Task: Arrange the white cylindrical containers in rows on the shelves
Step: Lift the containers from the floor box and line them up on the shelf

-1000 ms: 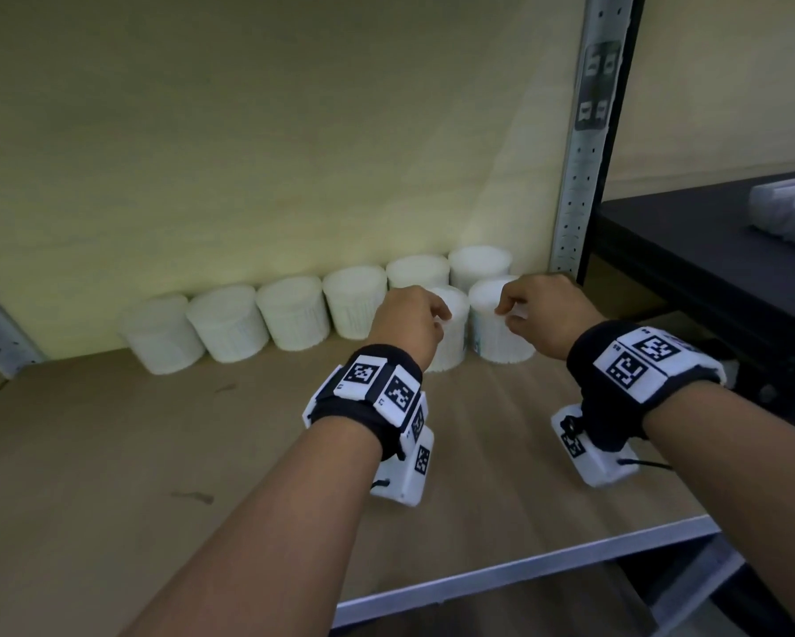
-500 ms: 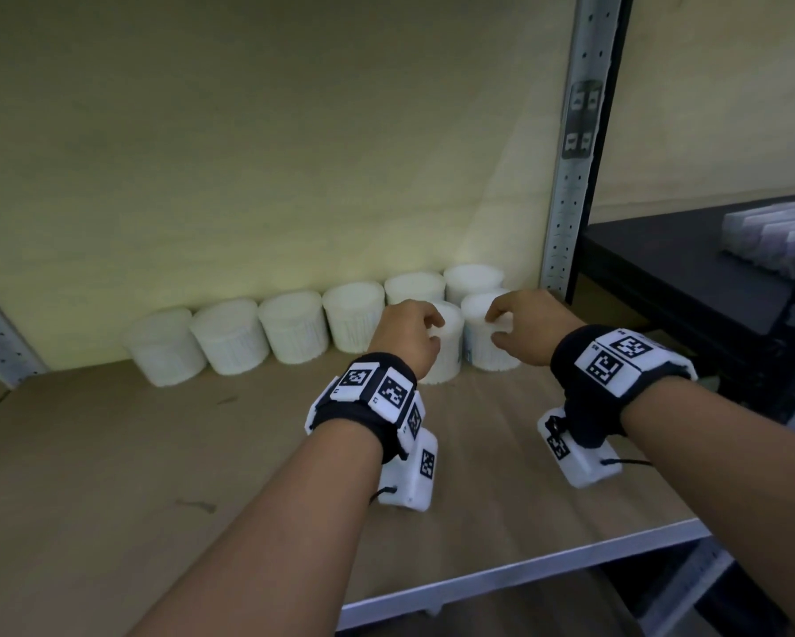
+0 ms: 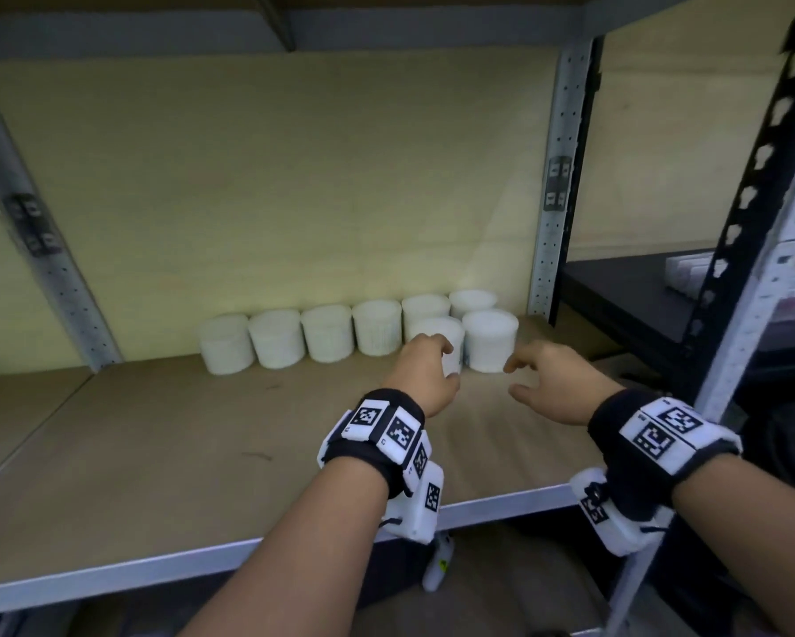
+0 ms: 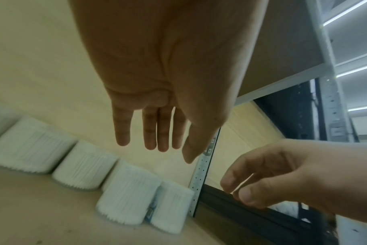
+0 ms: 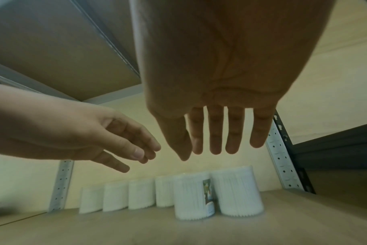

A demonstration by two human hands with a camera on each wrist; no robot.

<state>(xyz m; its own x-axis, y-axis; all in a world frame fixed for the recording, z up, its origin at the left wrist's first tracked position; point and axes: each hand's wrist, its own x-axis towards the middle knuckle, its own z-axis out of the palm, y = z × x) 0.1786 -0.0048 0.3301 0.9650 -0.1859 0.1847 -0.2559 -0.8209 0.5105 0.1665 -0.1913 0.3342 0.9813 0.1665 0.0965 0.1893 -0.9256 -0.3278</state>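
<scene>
Bare hands (image 3: 487,379) open, above shelf (image 3: 156,452)

8 white ribbed containers (image 3: 489,340) upright, seemingly 2 rows.

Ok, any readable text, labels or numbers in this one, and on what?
No words or numbers can be read.
Front left container: small picture label, print too blurred.
Wristbands: black-and-white square marker codes, no letters.
Shelf upright: dark tag, marks too blurred.

Eight white cylindrical containers (image 3: 490,340), two hands (image 3: 425,377), two wrist bands (image 3: 377,427)
</scene>
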